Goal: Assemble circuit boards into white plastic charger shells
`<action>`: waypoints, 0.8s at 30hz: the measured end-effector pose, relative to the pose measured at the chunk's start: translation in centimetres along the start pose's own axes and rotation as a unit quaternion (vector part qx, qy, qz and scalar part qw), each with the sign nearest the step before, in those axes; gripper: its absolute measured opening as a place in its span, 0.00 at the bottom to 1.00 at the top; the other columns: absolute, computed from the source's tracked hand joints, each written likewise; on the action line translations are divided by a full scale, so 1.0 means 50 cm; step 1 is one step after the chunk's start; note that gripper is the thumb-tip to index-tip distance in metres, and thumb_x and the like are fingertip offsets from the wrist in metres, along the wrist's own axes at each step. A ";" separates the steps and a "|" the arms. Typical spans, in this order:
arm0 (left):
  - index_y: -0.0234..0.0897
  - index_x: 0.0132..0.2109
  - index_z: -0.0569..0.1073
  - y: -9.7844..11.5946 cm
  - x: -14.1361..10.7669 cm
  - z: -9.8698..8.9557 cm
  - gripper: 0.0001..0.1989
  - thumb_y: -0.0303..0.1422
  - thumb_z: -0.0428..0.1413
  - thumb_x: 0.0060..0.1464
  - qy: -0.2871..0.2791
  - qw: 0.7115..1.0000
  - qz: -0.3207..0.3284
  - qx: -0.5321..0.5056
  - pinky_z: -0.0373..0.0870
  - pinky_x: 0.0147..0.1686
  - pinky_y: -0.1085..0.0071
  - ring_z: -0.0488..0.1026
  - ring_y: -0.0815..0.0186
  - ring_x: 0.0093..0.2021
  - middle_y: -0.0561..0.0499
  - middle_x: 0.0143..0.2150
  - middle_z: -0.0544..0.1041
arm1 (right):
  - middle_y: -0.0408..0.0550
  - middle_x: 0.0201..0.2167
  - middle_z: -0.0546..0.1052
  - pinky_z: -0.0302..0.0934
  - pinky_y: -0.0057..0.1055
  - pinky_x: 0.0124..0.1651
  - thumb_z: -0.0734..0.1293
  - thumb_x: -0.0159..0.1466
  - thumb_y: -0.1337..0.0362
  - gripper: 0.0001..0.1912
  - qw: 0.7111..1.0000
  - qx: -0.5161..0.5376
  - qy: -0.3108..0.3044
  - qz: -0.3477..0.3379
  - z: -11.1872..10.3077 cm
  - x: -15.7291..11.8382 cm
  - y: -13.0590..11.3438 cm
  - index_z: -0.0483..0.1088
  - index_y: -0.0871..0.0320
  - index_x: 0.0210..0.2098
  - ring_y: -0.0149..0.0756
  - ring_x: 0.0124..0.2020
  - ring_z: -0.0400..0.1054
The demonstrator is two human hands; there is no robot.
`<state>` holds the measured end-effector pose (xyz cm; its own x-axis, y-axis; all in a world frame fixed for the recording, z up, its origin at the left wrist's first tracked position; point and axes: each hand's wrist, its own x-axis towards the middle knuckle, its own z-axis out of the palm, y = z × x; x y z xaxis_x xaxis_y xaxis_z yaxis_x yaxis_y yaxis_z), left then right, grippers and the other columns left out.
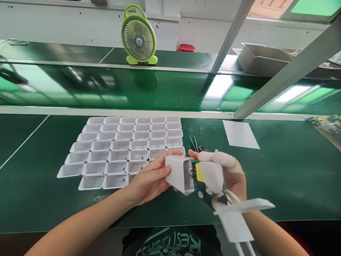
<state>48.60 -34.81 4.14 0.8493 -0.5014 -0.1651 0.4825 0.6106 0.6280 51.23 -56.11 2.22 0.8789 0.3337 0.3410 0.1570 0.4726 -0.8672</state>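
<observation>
Containers (92, 182) stand in white rows at left, followed by my left hand (151, 179) pinching a white casing (176, 174), whose open mouth faces the circuit board (196, 183) clasped in my right hand (236, 179), a white sheet (241, 134) lying beyond.

Worn on the head, the camera is looking forward and down from above the dark shirt (172, 243), which is showing at six o'clock. It is facing across the green workbench (293, 177), viewing the left hand (151, 177) at seven and the right hand (236, 181) at four from close by, while the fan (139, 40) is standing much farther off, towards eleven o'clock.
</observation>
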 end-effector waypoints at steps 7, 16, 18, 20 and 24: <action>0.41 0.59 0.71 0.000 0.001 0.006 0.17 0.29 0.51 0.65 -0.039 0.999 0.019 -0.007 0.72 0.47 0.74 0.72 0.67 0.49 0.47 0.53 0.73 | 0.53 0.50 0.79 0.68 0.49 0.59 0.79 0.53 0.57 0.31 0.998 -0.042 -0.026 -0.041 0.000 0.013 -0.001 0.73 0.48 0.55 0.52 0.57 0.71; 0.42 0.59 0.71 -0.002 0.000 0.004 0.17 0.29 0.50 0.66 -0.052 0.998 0.019 -0.005 0.72 0.47 0.76 0.72 0.68 0.48 0.48 0.51 0.73 | 0.52 0.46 0.81 0.73 0.47 0.53 0.81 0.49 0.57 0.31 0.996 -0.077 -0.010 -0.045 0.011 0.024 -0.011 0.76 0.48 0.52 0.51 0.49 0.76; 0.43 0.59 0.71 -0.002 -0.001 0.004 0.17 0.29 0.50 0.66 -0.053 0.998 0.017 -0.004 0.71 0.47 0.76 0.72 0.69 0.47 0.49 0.51 0.72 | 0.52 0.45 0.81 0.72 0.49 0.54 0.81 0.49 0.58 0.30 0.996 -0.073 -0.014 -0.042 0.011 0.025 -0.013 0.76 0.48 0.51 0.53 0.49 0.76; 0.43 0.59 0.71 -0.002 0.000 0.003 0.17 0.29 0.50 0.66 -0.052 0.999 0.016 -0.003 0.72 0.48 0.76 0.72 0.69 0.47 0.49 0.51 0.72 | 0.51 0.47 0.80 0.71 0.49 0.55 0.81 0.51 0.60 0.30 0.997 -0.067 -0.027 -0.041 0.010 0.025 -0.014 0.75 0.48 0.53 0.52 0.50 0.76; 0.43 0.59 0.71 -0.002 0.001 0.002 0.17 0.29 0.50 0.66 -0.053 0.998 0.020 0.005 0.72 0.47 0.76 0.72 0.69 0.47 0.49 0.49 0.72 | 0.51 0.49 0.79 0.69 0.50 0.58 0.81 0.51 0.59 0.31 0.996 -0.078 -0.026 -0.037 0.004 0.020 -0.010 0.75 0.48 0.54 0.52 0.53 0.74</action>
<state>48.56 -34.96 4.17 0.8399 -0.5395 -0.0593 0.4467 0.6251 0.6401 51.93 -55.87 3.06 0.8380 0.3461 0.4218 0.2927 0.3672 -0.8829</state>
